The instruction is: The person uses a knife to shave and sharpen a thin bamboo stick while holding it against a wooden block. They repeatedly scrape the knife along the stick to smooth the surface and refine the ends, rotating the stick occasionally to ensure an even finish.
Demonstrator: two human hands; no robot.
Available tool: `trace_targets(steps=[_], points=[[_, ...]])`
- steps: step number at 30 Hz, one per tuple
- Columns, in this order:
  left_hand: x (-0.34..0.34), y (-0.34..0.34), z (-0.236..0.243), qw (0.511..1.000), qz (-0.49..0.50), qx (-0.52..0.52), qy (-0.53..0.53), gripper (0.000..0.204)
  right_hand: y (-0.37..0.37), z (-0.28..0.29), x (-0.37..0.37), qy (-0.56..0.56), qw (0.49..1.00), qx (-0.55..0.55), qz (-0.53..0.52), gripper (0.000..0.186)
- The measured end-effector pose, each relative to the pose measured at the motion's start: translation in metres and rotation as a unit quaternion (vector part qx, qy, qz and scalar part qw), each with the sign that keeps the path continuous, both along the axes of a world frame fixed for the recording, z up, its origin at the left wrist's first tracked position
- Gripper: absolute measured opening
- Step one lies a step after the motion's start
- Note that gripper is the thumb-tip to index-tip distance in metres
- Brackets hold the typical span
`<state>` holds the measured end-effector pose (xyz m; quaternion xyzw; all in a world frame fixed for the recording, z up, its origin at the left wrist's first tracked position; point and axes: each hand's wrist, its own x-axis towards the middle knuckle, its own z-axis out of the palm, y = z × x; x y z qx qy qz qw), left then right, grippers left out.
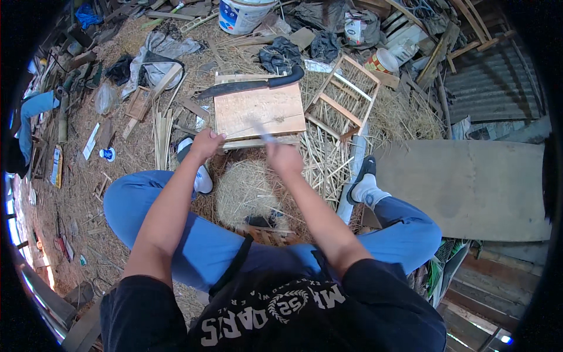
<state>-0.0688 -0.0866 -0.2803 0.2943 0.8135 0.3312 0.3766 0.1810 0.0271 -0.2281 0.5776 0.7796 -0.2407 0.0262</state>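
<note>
My left hand [208, 141] is closed at the near left edge of a pale wooden board [246, 111], gripping what looks like a thin strip, too fine to be sure. My right hand [283, 155] grips a small blade-like tool [261, 130], blurred by motion, over the board's near edge. A long dark machete [234, 88] with a black handle lies across the far part of the board. Thin pale slivers and straw [325, 164] lie beside and below my hands.
A small wooden frame [346, 97] lies right of the board. A white bucket [240, 14] stands at the back. A large flat grey-brown sheet [463, 188] lies at the right. Wood scraps, bags and litter [105, 135] surround my bent legs.
</note>
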Motion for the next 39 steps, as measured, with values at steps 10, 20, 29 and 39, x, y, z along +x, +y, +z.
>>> trace_targets(steps=[10,20,29,39], points=[[0.001,0.011,0.01,0.99,0.044,-0.036,-0.13,0.04,0.032,-0.026,0.028,0.008,0.995,0.075,-0.065,0.057],[0.0,0.007,-0.012,0.994,0.065,-0.05,-0.074,0.055,0.009,-0.028,0.025,0.055,0.995,0.076,-0.037,0.061],[0.004,0.012,-0.005,0.986,0.113,-0.088,-0.081,0.063,0.019,-0.029,0.033,0.044,0.993,0.086,0.071,0.057],[0.008,0.019,-0.008,0.992,0.112,-0.053,-0.034,0.07,0.027,-0.035,0.046,0.033,0.985,0.151,0.081,0.057]])
